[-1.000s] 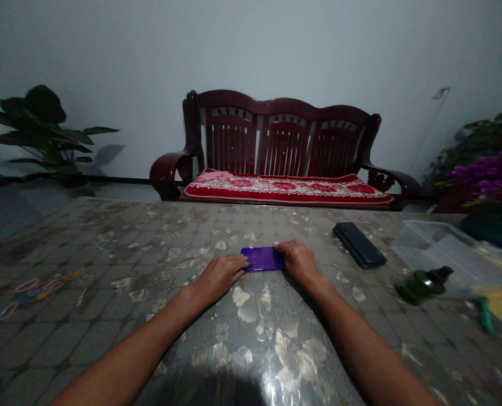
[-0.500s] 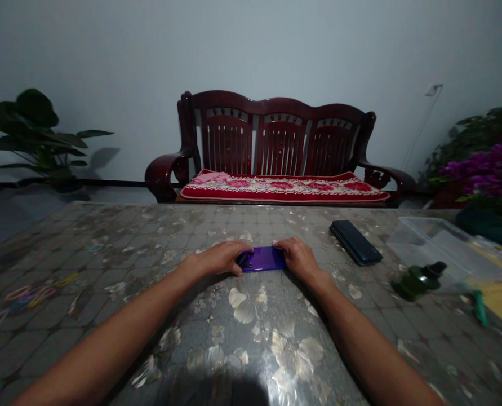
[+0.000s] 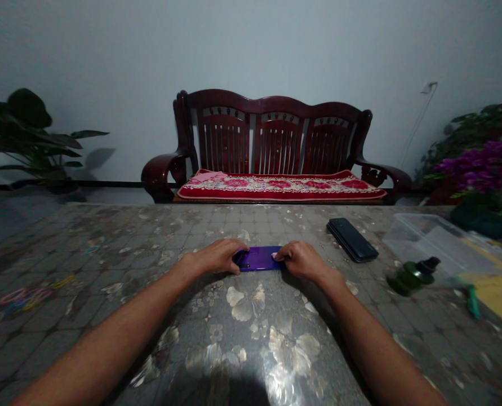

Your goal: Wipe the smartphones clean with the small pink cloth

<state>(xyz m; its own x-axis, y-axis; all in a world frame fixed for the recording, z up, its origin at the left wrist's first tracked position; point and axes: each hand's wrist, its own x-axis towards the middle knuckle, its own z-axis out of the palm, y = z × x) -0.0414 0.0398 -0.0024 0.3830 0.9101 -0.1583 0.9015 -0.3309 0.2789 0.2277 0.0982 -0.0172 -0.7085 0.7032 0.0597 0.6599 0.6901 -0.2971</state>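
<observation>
A glossy purple phone (image 3: 258, 258) lies sideways, back up, on the patterned table directly ahead. My left hand (image 3: 221, 255) grips its left end by the camera area, thumb at the near edge and fingers at the far edge. At the other end, my right hand (image 3: 303, 260) is closed with curled fingers, a fingertip pressed on the phone's back near the right edge. This hand hides the phone's right end. To the right, apart from both hands, sits a dark phone-like slab or wallet (image 3: 352, 239).
A green bottle with black top (image 3: 413, 276) stands on the right, beside a clear plastic box (image 3: 428, 239) and something yellow (image 3: 500, 296). Colourful bands (image 3: 26, 299) lie at left. Beyond the table (image 3: 119, 225) is a wooden bench (image 3: 276, 135); purple flowers (image 3: 483, 166) are at far right.
My right fingertips have shifted inward from the phone's right end onto its back surface. The left hand keeps its grip. The whole view has shifted slightly.
</observation>
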